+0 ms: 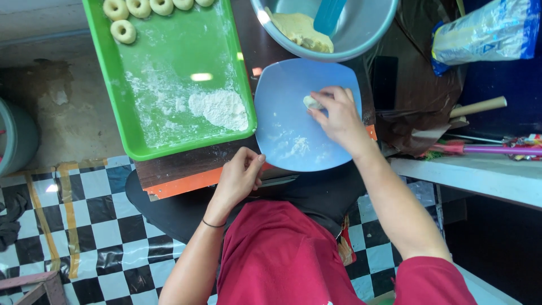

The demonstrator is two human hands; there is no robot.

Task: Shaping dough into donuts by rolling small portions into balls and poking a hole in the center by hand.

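Note:
My right hand (336, 116) rests over a light blue square plate (288, 90) dusted with flour and pinches a small pale piece of dough (311, 102) with its fingertips. My left hand (240, 175) holds the near edge of that plate, fingers curled on the rim. A green tray (132, 107) lies to the left, with a heap of flour (219, 108) on it and several ring-shaped dough pieces (123, 31) along its far edge. A grey bowl (361, 34) beyond the plate holds a lump of dough (302, 31) and a blue scraper (328, 14).
Tray and plate sit on a dark low board with an orange edge (180, 183). A plastic bag (488, 31) and a wooden rolling pin (477, 107) lie at the right on a white ledge (480, 175). Checkered floor (90, 226) is below; a grey bucket (17, 138) stands far left.

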